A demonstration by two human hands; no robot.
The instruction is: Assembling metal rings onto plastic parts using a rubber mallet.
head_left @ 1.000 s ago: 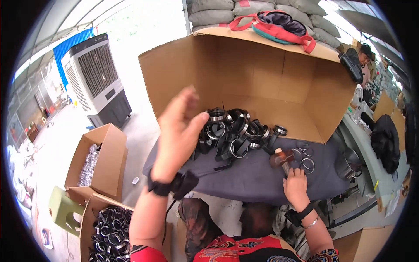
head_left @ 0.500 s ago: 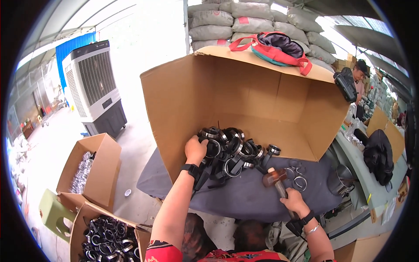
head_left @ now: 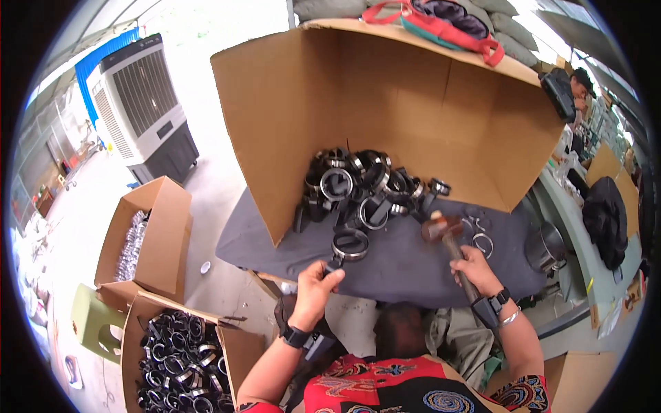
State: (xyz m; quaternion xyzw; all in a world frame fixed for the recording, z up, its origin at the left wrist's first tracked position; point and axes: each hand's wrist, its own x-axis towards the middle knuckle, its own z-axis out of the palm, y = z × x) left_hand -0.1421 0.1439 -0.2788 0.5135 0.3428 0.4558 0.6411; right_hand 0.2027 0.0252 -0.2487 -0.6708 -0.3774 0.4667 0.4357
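Observation:
My left hand [head_left: 315,290] pinches the short handle of a black part with a silver-rimmed ring [head_left: 351,256], lifted just above the dark cloth [head_left: 406,275] in front of the carton. In my right hand [head_left: 478,272] is a wooden-handled mallet [head_left: 442,230], gripped by its handle, its reddish-brown head pointing up and left. A heap of similar black ringed parts [head_left: 375,215] lies at the left of the open carton [head_left: 406,89] and spills onto the cloth. Loose metal rings [head_left: 483,244] rest to the right of the mallet head.
A metal pot [head_left: 544,248] stands at the cloth's right end. Lower left, a carton [head_left: 231,365] holds many black ringed parts; behind it another carton [head_left: 169,234] holds clear-looking pieces. An air cooler [head_left: 144,103] and green stool [head_left: 93,323] stand left. A co-worker [head_left: 582,86] is far right.
My left hand has left the heap and come toward me, bringing out one black ringed part. My right hand still holds the mallet. The view has tilted downward.

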